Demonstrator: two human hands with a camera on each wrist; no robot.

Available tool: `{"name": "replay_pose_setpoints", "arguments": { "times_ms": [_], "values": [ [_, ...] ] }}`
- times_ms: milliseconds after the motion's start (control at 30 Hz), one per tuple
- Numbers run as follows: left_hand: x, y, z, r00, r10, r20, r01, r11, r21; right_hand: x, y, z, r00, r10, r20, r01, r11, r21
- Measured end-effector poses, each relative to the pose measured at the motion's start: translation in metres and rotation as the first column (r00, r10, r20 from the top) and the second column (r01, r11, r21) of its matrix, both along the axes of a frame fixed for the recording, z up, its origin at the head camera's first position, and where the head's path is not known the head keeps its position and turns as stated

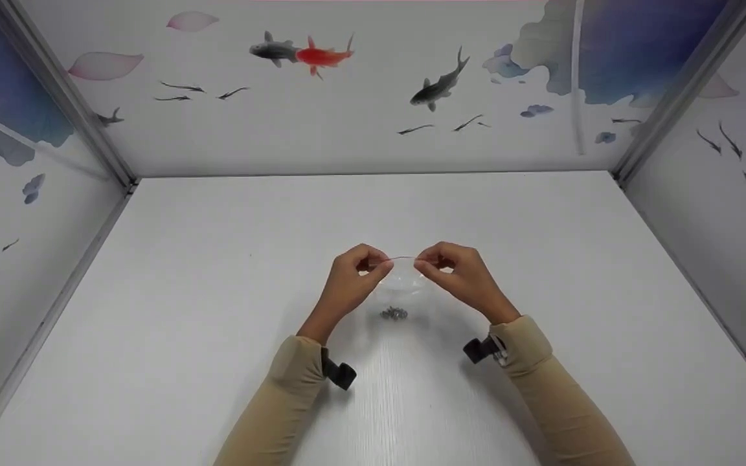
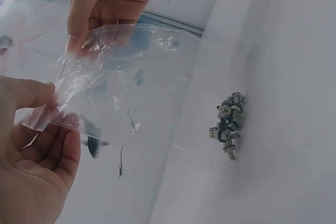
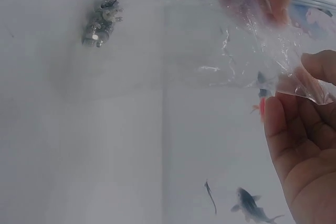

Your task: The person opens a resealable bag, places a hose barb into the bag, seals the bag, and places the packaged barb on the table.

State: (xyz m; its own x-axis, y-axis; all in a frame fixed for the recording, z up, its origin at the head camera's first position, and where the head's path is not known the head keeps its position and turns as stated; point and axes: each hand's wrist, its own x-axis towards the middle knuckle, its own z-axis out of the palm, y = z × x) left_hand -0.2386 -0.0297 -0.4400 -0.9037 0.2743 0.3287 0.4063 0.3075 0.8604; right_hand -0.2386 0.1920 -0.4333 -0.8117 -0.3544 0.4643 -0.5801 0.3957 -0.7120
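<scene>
A clear plastic zip bag [image 2: 142, 72] hangs between both hands, its reddish zip strip along the top edge. My left hand [image 1: 350, 275] pinches one top corner between thumb and fingers. The opposite corner is pinched by my right hand [image 1: 460, 272]. Small metal fittings that look like screws with dark washers [image 2: 228, 124] lie clumped at the bottom of the bag, close to the tabletop. In the right wrist view the same metal pieces [image 3: 102, 23] appear at the upper left, blurred through the film. I cannot tell whether the zip strip is parted.
The white tabletop [image 1: 185, 323] spreads around the hands. A back panel [image 1: 360, 129] printed with fish stands behind it, with side panels at left and right. Each wrist carries a small black camera, one on the left sleeve [image 1: 295, 369], one on the right sleeve [image 1: 531, 353].
</scene>
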Motion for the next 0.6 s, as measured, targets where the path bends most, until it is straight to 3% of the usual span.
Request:
{"name": "replay_pose_setpoints", "arguments": {
  "times_ms": [233,600],
  "values": [
    [-0.0004,0.0021,-0.0029,0.999,0.022,-0.045,-0.022,1.000,-0.011,0.0000,0.0004,-0.0012,1.000,0.016,-0.003,-0.016,1.000,0.007],
    [-0.0019,0.0035,-0.0033,0.997,0.005,-0.075,-0.007,1.000,-0.022,0.0018,-0.0035,0.0004,0.999,-0.033,0.021,0.032,0.997,0.064]
  ]
}}
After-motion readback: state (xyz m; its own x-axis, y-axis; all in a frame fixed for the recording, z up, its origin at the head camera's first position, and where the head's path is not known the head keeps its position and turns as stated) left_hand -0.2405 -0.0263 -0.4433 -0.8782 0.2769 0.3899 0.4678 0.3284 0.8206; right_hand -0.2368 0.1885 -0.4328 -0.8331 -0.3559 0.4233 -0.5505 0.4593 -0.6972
